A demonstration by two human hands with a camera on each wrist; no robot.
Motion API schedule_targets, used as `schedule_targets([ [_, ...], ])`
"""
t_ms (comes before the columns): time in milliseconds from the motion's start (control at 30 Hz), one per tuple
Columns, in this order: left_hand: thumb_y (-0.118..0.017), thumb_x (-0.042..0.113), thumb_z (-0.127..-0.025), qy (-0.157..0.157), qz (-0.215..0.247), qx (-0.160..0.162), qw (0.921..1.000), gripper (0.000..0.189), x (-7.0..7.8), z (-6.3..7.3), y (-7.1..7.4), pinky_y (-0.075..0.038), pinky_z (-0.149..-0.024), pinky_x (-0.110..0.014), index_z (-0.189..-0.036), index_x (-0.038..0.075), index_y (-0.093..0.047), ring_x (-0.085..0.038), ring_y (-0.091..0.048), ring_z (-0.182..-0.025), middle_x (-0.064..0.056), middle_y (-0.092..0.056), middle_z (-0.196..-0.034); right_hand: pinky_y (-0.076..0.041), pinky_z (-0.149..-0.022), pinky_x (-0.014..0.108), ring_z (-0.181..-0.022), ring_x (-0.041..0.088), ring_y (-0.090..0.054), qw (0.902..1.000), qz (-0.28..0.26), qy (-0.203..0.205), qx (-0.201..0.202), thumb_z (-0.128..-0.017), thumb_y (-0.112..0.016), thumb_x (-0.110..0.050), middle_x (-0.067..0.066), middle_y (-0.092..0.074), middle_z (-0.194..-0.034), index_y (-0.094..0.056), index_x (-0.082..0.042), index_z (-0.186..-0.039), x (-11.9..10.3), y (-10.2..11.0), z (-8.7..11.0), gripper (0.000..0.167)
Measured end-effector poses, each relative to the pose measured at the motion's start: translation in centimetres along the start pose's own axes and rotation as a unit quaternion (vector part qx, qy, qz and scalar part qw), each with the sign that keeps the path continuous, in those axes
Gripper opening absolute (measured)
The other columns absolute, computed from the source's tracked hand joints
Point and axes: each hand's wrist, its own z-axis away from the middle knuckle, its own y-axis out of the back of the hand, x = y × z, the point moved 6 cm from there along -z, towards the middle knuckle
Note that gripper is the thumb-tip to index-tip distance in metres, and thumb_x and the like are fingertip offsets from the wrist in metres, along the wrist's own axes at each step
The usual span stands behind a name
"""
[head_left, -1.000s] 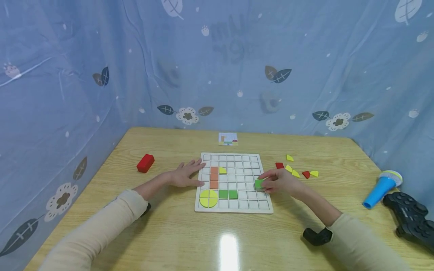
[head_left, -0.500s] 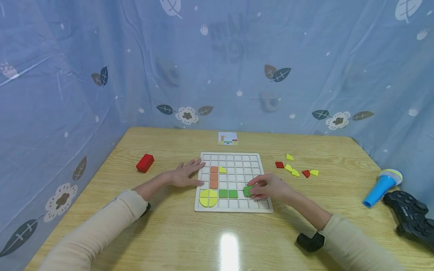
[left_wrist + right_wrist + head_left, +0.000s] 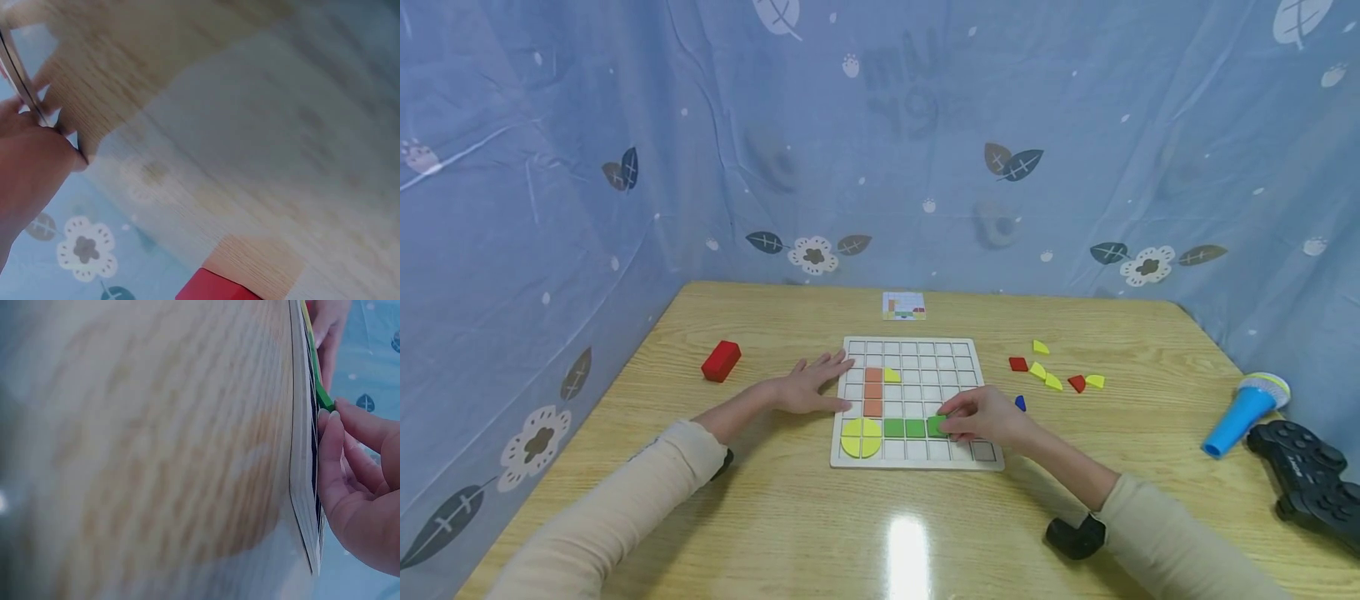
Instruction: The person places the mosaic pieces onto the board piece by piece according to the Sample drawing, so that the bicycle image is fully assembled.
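A white grid board [image 3: 893, 461] lies on the table. My right hand [image 3: 988, 417] pinches a green square tile [image 3: 936, 427] by its right side, beside two green tiles [image 3: 905, 428] set in the same row. The right wrist view shows thumb and fingers of that hand [image 3: 365, 469] on the tile's edge [image 3: 324, 399], at the board surface. My left hand [image 3: 808, 388] rests along the board's left edge with its fingers spread. Three orange tiles [image 3: 873, 393] form a column on the board, near one yellow quarter piece [image 3: 892, 376]. Yellow quarter pieces [image 3: 861, 439] make a disc at the lower left.
A red block [image 3: 721, 362] lies left of the board, a printed card [image 3: 904, 306] behind it. To the right are several yellow pieces [image 3: 1053, 382], two red pieces [image 3: 1018, 364], a blue piece [image 3: 1020, 403], a toy microphone [image 3: 1246, 415] and a black game controller [image 3: 1307, 479].
My right hand has carried the green tile leftward across the board to the two green tiles. A blue piece has come into view behind that hand. My left hand stays in place.
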Motion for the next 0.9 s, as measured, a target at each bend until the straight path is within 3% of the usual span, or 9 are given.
schedule_targets([
  [233,-0.053,0.048,-0.094,-0.003,0.002,-0.005,1.0000,0.082,0.2,0.1,0.2,0.006,-0.110,-0.055,-0.154,0.010,-0.011,-0.033,0.005,-0.143,-0.013,0.001,-0.158,-0.054,-0.065,0.030,-0.069,0.015,-0.061,0.9988,0.044,0.023,-0.003,-0.086,-0.071,-0.011,0.005,-0.066,-0.078,-0.069,0.005,-0.103,-0.4,-0.2,-0.1,0.023],
  [600,-0.054,0.048,-0.094,0.002,0.000,0.000,1.0000,0.082,0.3,0.1,0.0,0.006,-0.110,-0.055,-0.154,0.011,-0.013,-0.032,0.004,-0.143,-0.012,0.000,-0.159,-0.054,-0.066,0.031,-0.073,0.017,-0.062,0.9971,0.071,-0.028,0.008,-0.092,-0.065,-0.017,0.005,-0.067,-0.085,-0.069,0.002,-0.109,-0.1,0.8,0.1,0.025],
  [767,-0.054,0.049,-0.094,0.000,-0.002,0.000,1.0000,0.082,0.4,0.2,0.0,0.006,-0.110,-0.055,-0.154,0.012,-0.013,-0.032,0.004,-0.143,-0.012,0.000,-0.159,-0.054,-0.073,0.033,-0.081,0.018,-0.063,0.9984,0.037,-0.032,0.031,-0.092,-0.065,-0.021,0.007,-0.068,-0.094,-0.065,0.003,-0.116,0.8,3.1,0.3,0.034],
  [900,-0.054,0.049,-0.094,0.001,-0.001,0.000,1.0000,0.082,0.4,0.2,0.0,0.006,-0.110,-0.055,-0.154,0.012,-0.013,-0.032,0.004,-0.143,-0.012,0.000,-0.159,-0.053,-0.079,0.034,-0.088,0.020,-0.065,0.9976,-0.031,-0.024,0.057,-0.094,-0.062,-0.019,0.013,-0.067,-0.102,-0.056,0.011,-0.124,1.3,5.6,0.7,0.042],
])
